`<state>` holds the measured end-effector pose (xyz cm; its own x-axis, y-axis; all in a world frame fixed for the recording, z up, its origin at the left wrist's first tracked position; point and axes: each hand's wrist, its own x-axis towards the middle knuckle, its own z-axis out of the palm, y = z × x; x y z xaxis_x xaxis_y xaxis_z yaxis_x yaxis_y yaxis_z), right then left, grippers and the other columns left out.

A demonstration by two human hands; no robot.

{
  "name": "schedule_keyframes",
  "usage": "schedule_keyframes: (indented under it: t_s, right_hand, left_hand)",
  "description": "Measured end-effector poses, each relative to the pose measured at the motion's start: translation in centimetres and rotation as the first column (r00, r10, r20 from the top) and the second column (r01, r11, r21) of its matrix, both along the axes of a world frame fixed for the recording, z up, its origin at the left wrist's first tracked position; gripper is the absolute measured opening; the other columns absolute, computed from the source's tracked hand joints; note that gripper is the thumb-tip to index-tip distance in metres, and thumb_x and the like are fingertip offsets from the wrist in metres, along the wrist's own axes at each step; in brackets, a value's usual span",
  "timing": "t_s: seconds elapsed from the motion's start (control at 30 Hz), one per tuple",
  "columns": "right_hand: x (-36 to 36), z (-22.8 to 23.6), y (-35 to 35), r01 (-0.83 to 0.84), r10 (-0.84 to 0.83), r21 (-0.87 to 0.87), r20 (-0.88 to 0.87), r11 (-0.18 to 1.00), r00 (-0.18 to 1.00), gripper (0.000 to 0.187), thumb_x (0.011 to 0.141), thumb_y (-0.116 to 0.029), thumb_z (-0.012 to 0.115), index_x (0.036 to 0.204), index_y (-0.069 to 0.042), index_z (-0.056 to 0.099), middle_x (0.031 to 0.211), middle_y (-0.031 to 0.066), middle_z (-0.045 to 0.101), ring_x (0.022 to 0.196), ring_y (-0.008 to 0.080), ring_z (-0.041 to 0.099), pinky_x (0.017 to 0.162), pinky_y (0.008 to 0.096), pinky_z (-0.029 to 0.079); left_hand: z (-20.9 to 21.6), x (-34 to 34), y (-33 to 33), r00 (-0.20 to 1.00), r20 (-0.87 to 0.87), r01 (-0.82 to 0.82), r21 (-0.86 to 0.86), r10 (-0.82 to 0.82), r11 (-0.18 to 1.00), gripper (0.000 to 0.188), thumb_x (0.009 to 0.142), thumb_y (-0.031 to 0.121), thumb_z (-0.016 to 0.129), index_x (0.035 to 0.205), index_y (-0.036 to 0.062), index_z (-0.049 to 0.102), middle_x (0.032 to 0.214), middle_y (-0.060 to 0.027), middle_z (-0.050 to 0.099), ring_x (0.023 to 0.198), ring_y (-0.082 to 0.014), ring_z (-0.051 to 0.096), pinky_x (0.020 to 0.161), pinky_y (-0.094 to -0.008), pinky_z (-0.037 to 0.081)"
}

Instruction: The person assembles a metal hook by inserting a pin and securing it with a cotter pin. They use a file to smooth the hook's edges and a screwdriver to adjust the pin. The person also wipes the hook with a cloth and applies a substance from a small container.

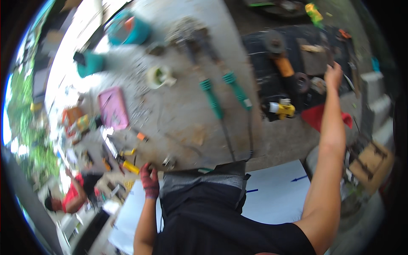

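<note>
Bright daylight falls across our grey counter point(180, 142) in the head view, where two green-handled soldering irons point(211, 100) lean on a crumbly grey block point(185, 29). Our bare right hand point(333, 75), stretched over a black sheet point(265, 83), seems closed around a blurred, dark-shafted tool point(326, 44). Our red-gloved left hand point(149, 180) curls at the near edge beside a yellow-handled tool point(131, 167); we cannot tell whether it grips anything.

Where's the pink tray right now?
In the head view, the pink tray lies at left on the table, beyond the left hand, left of the white cup.
</note>
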<state>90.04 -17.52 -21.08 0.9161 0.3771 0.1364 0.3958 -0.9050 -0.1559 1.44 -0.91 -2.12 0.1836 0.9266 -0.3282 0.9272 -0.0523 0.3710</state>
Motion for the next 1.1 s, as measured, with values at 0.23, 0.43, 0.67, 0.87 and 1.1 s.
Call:
schedule_keyframes:
  t_s: [0.23,0.43,0.67,0.87,1.1]
  right_hand:
    - [1.6,-2.1,-2.5,-0.023,0.023,0.033,-0.011,0.999,1.0,0.043,0.09,-0.024,0.074,0.129,-0.007,0.065,0.125,0.0199,0.069,0.114,0.0402,0.066,0.097,0.0496,0.051]
    - [-0.9,0.8,1.5,0.0,-0.002,0.032,0.039,0.999,0.999,0.064,0.086,-0.03,0.08,0.14,-0.008,0.054,0.129,0.025,0.062,0.124,0.0442,0.057,0.106,0.0523,0.045]
    - [-2.9,3.5,0.7,0.192,-0.191,0.002,0.055,0.981,0.98,0.068,0.087,-0.034,0.08,0.144,-0.013,0.05,0.146,0.0198,0.05,0.131,0.043,0.05,0.107,0.053,0.044]
    - [-6.3,7.2,2.0,-0.023,-0.069,0.382,0.224,0.924,0.972,0.053,0.091,-0.026,0.074,0.131,0.003,0.055,0.111,0.0225,0.069,0.103,0.036,0.068,0.096,0.0457,0.052]
    - [-30.8,16.3,5.7,-0.141,0.06,0.694,0.14,0.706,0.988,0.028,0.104,-0.015,0.064,0.117,0.009,0.059,0.111,0.0182,0.068,0.097,0.0232,0.069,0.086,0.0344,0.057]
  left_hand:
    - [0.2,-0.5,2.3,0.999,-0.013,0.047,-0.019,-0.047,0.999,0.034,0.093,0.01,0.071,0.126,0.0043,0.062,0.115,-0.0145,0.063,0.101,-0.0288,0.067,0.091,-0.0379,0.054]
    - [-1.4,-1.8,0.5,0.996,0.087,-0.031,-0.062,0.037,0.998,0.027,0.098,0.002,0.062,0.125,0.0003,0.061,0.119,-0.0113,0.062,0.107,-0.023,0.065,0.096,-0.0352,0.052]
    - [-1.5,-0.7,1.8,0.988,0.147,-0.03,-0.068,0.04,0.997,0.027,0.097,0.002,0.063,0.124,0.001,0.061,0.116,-0.0106,0.061,0.105,-0.0217,0.064,0.095,-0.035,0.051]
    - [-1.6,-2.1,1.1,0.961,0.259,-0.083,-0.052,0.093,0.995,0.029,0.094,0.004,0.068,0.122,0.001,0.063,0.116,-0.012,0.063,0.102,-0.0232,0.066,0.092,-0.0362,0.053]
    - [-2.6,-3.8,1.6,0.945,0.315,-0.1,0.01,0.092,0.995,0.024,0.094,0.009,0.07,0.118,0.0022,0.066,0.11,-0.0132,0.065,0.096,-0.025,0.068,0.087,-0.0366,0.054]
